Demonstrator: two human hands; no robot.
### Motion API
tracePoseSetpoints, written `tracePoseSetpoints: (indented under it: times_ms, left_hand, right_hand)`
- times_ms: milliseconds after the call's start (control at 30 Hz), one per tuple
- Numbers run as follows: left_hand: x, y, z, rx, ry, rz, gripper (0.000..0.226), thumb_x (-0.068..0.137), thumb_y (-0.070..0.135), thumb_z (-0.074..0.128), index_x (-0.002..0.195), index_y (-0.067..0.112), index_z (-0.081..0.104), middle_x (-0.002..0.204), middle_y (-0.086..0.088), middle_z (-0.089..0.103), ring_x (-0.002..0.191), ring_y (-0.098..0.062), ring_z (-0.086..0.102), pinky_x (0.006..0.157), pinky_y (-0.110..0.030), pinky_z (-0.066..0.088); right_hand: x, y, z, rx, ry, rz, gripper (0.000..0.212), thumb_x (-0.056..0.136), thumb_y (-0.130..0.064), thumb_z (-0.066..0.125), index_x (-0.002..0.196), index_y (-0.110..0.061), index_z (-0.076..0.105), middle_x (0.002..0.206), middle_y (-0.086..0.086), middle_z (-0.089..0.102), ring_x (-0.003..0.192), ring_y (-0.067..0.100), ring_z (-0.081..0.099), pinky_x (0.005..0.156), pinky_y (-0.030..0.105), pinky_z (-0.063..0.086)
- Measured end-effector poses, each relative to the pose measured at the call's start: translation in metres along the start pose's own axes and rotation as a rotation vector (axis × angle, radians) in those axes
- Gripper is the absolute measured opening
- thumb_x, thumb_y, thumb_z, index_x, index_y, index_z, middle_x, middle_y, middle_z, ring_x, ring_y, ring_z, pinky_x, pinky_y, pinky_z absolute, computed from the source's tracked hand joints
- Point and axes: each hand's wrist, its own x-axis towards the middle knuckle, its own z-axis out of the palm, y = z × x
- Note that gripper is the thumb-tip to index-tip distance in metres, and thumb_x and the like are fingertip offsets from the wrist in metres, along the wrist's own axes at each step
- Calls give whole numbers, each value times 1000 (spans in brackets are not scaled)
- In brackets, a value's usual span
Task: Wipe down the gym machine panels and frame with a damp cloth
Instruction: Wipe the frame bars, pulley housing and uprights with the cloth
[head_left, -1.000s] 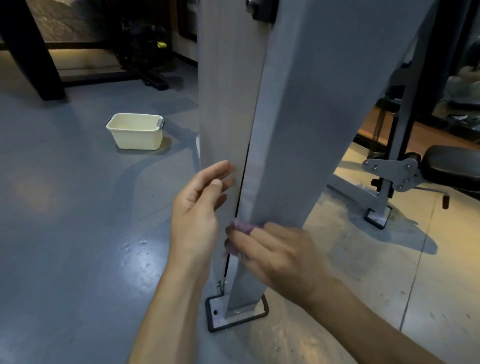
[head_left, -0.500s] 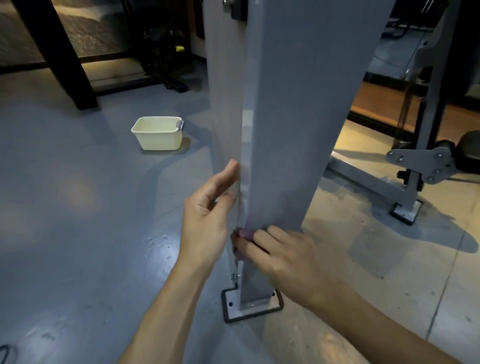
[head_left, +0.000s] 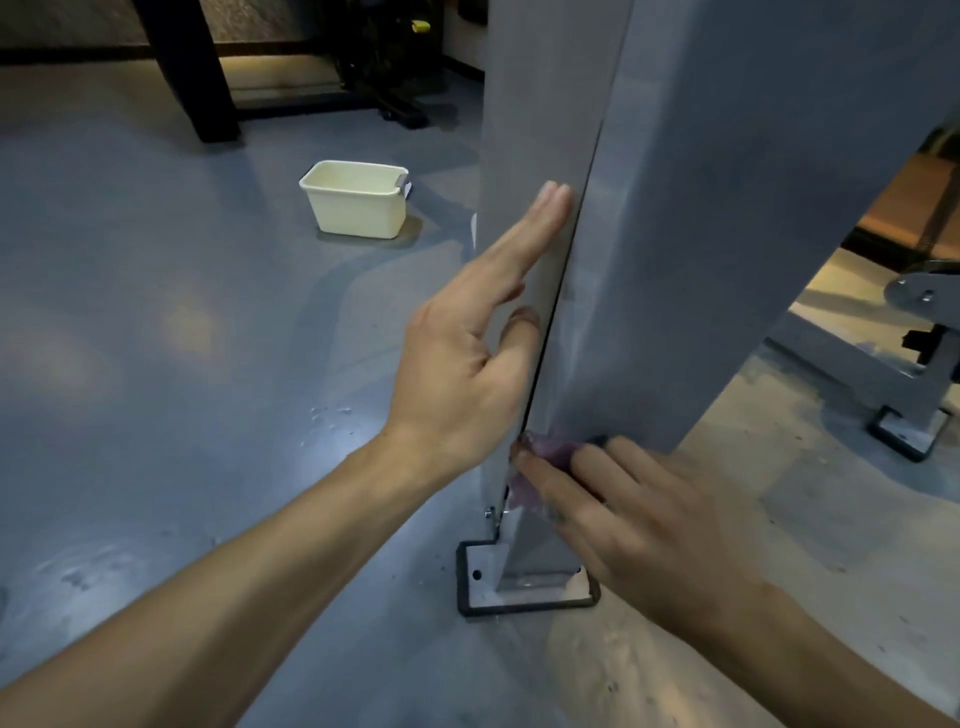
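A grey panel (head_left: 727, 218) of the gym machine fills the upper right of the frame, with a narrower post (head_left: 524, 130) just left of it; a thin dark gap is seen between the two. At the lower centre the post is bolted to a foot plate (head_left: 480, 582) on the floor (head_left: 156, 364).

The left hand (head_left: 467, 358) is held flat, fingers straight and together, and is laid against the post near the centre of the frame. It is judged that this is done to brace the body and steady the machine while the low part is cleaned.

The cloth (head_left: 545, 452), small and purplish, is found just below centre, at the panel's lower corner beside the gap. It is pressed there by the right hand (head_left: 649, 525), whose fingers lie extended over it and cover most of it; whether the thumb is curled under it cannot be told. The cloth is probably bunched small so that the narrow edge can be reached.

A cream tub (head_left: 358, 200) is set on the floor in the upper left, well apart from the machine, likely kept near for rinsing. Wet marks are seen on the floor left of centre. The foot plate appears not yet wiped.
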Motion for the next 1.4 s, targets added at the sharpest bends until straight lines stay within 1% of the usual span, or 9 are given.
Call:
tracePoseSetpoints:
  times_ms: [267,367,533,667,800,1000,1133,1267,1400]
  left_hand:
    - [-36,-42,-2,-103,-12,-47,70,96,-15,42,151,29,47,148,8,60,134,-11,58,115,-45,45]
    - [-56,-46,-4,-219,8,-160,68,101,-14,42,151,31,46,144,7,63,130,-10,61,115,-37,45]
    - [-95,-56,-15,-266,202,-452,33,105,3,54,127,24,66,113,6,76,105,-11,73,94,-36,57]
    - [-132,-53,-10,-414,-54,-664,30,105,33,57,110,9,75,103,-9,77,101,-25,73,101,-52,55]
    - [-152,-38,0,-638,-277,-624,40,104,35,55,123,3,68,115,-15,74,113,-24,70,98,-30,55]
    - [-159,-36,7,-585,-200,-689,33,92,20,70,120,2,69,112,-7,78,107,-12,72,92,-23,56]
    - [-159,-41,10,-418,-177,-640,11,102,11,63,107,10,73,87,1,76,86,-12,70,87,-32,58]
    - [-130,-44,1,-182,36,-504,16,90,41,63,102,35,72,91,16,75,90,-10,70,89,-46,57]
    - [-77,-35,-4,-262,197,-413,19,84,57,58,95,45,68,95,18,71,98,-15,68,95,-57,56]
  right_hand:
    - [-42,-41,47,6,-87,132,29,108,-27,49,123,-18,72,97,-2,67,73,24,59,57,39,53]
    - [-34,-38,35,8,-101,160,37,108,-24,38,117,-22,74,90,-3,66,70,24,60,54,37,52]
    - [-25,-42,11,114,33,372,36,89,-22,57,120,-21,75,94,-4,68,77,16,61,56,30,52]
    - [-18,-61,5,311,90,529,39,85,-25,58,120,-22,75,87,-10,58,72,7,54,60,19,44]
    - [-19,-78,5,484,89,612,34,91,-32,63,120,-22,75,93,-12,65,82,3,63,70,13,48]
    - [-39,-80,4,771,-265,587,67,85,-30,64,150,-35,50,118,-24,60,104,-4,61,88,15,50]
    - [-40,-73,-9,1029,-180,693,78,84,-4,66,152,-37,46,95,-11,65,85,15,63,81,21,50]
    - [-34,-57,-24,1073,-42,838,61,93,-3,68,140,-39,56,86,-5,66,77,17,59,77,21,49]
    - [-39,-41,-27,1119,65,982,51,92,7,62,128,-29,63,78,1,66,75,19,64,73,30,54]
